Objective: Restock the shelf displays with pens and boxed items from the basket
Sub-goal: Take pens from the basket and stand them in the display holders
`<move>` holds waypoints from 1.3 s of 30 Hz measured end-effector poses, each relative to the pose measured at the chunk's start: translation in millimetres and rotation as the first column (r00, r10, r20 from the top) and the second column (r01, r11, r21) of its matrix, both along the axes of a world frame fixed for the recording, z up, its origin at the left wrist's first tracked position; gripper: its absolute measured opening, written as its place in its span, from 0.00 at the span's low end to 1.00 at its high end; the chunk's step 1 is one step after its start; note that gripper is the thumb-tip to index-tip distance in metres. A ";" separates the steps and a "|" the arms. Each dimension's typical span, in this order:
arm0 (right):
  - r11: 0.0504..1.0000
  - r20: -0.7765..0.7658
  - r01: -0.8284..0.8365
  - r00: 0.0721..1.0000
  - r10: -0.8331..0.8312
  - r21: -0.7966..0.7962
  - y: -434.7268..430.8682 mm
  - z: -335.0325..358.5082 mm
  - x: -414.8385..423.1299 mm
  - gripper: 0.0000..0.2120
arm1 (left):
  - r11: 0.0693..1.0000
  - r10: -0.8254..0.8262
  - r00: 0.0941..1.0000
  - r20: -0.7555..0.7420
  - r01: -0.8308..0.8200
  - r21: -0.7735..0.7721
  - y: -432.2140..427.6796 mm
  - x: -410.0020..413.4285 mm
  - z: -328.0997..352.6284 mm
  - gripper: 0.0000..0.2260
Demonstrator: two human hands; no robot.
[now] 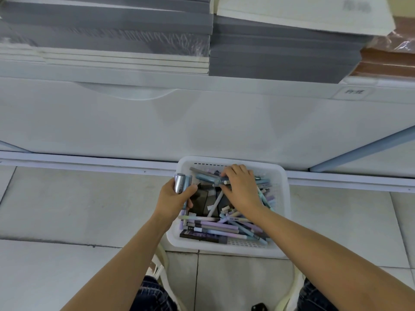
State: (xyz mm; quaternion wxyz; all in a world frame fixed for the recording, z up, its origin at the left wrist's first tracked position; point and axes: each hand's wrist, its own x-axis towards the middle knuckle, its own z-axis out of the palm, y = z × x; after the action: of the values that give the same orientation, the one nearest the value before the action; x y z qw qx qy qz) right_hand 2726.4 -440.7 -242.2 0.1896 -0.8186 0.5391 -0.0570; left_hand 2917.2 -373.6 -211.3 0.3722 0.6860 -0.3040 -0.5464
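Pens [181, 183] within left grip [173, 199] (above basket rim [179, 165])

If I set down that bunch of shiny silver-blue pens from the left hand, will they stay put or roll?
Likely to roll: the shiny silver-blue pens in the left hand look round and smooth-barrelled. Their glossy finish suggests they could slip in a loose grip. They look stiff and probably light, since one hand holds several.

Pale grey floor tiles [67, 209] meet a white shelf unit [202, 122]. Grey and white stacks of sheets [112, 30] lie on top.
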 end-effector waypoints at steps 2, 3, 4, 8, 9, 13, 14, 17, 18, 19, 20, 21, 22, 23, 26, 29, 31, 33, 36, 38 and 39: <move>0.998 0.075 -0.042 0.996 0.045 -0.039 -3.7 3.3 4.6 0.07 | 1.000 0.009 1.000 0.014 -0.009 0.008 1.0 1.8 -2.5 0.07; 0.997 0.105 -0.068 0.992 0.072 -0.038 -6.2 4.8 9.6 0.07 | 1.000 0.021 1.000 0.023 -0.021 0.012 1.1 2.5 -3.3 0.07; 0.995 0.114 -0.096 0.989 0.098 -0.021 -8.6 5.4 15.5 0.07 | 0.999 0.034 0.999 0.029 -0.034 0.014 1.1 3.2 -3.6 0.07; 0.988 0.004 -0.126 0.992 0.126 0.092 -10.5 -2.8 31.8 0.14 | 0.998 0.063 0.998 -0.005 -0.063 0.013 0.9 4.8 -0.7 0.07; 0.987 -0.016 -0.098 0.995 0.101 0.123 -9.6 -5.5 32.4 0.18 | 0.998 0.062 0.998 -0.008 -0.062 0.014 0.8 5.2 -0.1 0.07; 0.985 -0.022 -0.072 0.997 0.077 0.154 -7.7 -7.4 32.0 0.20 | 0.998 0.059 0.998 -0.017 -0.059 0.020 0.7 4.9 -0.5 0.07; 0.982 0.018 -0.074 0.997 0.071 0.171 -7.7 -5.4 31.6 0.19 | 0.998 0.062 0.998 -0.013 -0.061 0.018 0.5 4.4 -0.3 0.07; 0.962 0.285 -0.019 0.957 -0.061 0.272 -8.9 9.7 30.0 0.14 | 0.994 0.106 0.994 -0.028 -0.106 0.016 -2.2 2.4 4.3 0.06; 0.945 0.366 -0.013 0.924 -0.114 0.328 -9.2 18.1 29.4 0.13 | 0.992 0.128 0.991 -0.051 -0.127 0.012 -3.8 1.3 7.8 0.07; 0.926 0.424 -0.033 0.895 -0.141 0.377 -9.4 27.5 28.8 0.12 | 0.989 0.146 0.986 -0.083 -0.146 0.003 -5.9 -0.7 12.6 0.07; 0.909 0.459 -0.068 0.877 -0.142 0.412 -9.6 37.3 28.3 0.12 | 0.987 0.160 0.979 -0.123 -0.162 -0.010 -8.4 -3.0 18.6 0.08; 0.893 0.485 -0.104 0.864 -0.137 0.438 -9.8 47.5 27.8 0.13 | 0.985 0.166 0.972 -0.165 -0.172 -0.026 -10.4 -5.7 26.0 0.08; 0.878 0.506 -0.133 0.851 -0.137 0.460 -10.1 58.8 27.0 0.13 | 0.983 0.167 0.965 -0.201 -0.179 -0.042 -12.6 -8.8 34.2 0.07; 0.865 0.534 -0.160 0.834 -0.139 0.475 -10.8 71.3 25.7 0.13 | 0.981 0.170 0.960 -0.222 -0.187 -0.057 -14.7 -11.7 43.0 0.07; 0.823 0.583 -0.240 0.802 -0.131 0.515 -15.6 112.3 20.1 0.10 | 0.965 0.224 0.954 -0.200 -0.245 -0.090 -22.1 -17.0 73.3 0.07; 0.769 0.596 -0.284 0.788 -0.153 0.573 -23.4 157.1 12.4 0.08 | 0.937 0.256 0.947 -0.192 -0.292 -0.192 -28.2 -19.0 110.4 0.07; 0.730 0.634 -0.321 0.749 -0.195 0.603 -26.4 189.9 7.2 0.01 | 0.913 0.250 0.950 -0.186 -0.295 -0.281 -30.4 -21.2 140.0 0.06; 0.751 0.688 -0.343 0.698 -0.199 0.564 -27.0 223.3 2.5 0.07 | 0.897 0.209 0.965 -0.156 -0.253 -0.362 -32.0 -26.0 172.4 0.05; 0.827 0.753 -0.346 0.644 -0.134 0.443 -22.0 269.5 -10.2 0.06 | 0.879 0.155 0.980 -0.122 -0.193 -0.435 -31.2 -35.7 219.0 0.07; 0.865 0.772 -0.330 0.628 -0.099 0.379 -18.2 297.2 -22.0 0.08 | 0.874 0.112 0.986 -0.121 -0.156 -0.461 -28.2 -43.3 245.6 0.05; 0.881 0.793 -0.320 0.602 -0.095 0.349 -16.3 310.7 -28.1 0.10 | 0.871 0.078 0.989 -0.125 -0.128 -0.475 -26.0 -48.1 257.6 0.04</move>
State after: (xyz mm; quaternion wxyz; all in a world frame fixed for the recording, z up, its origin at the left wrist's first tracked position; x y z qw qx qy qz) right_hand 2698.3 -457.0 68.5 0.5978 -0.6722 0.3422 -0.2714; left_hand 2869.1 -399.6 46.4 0.5746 0.5585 -0.3738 -0.4671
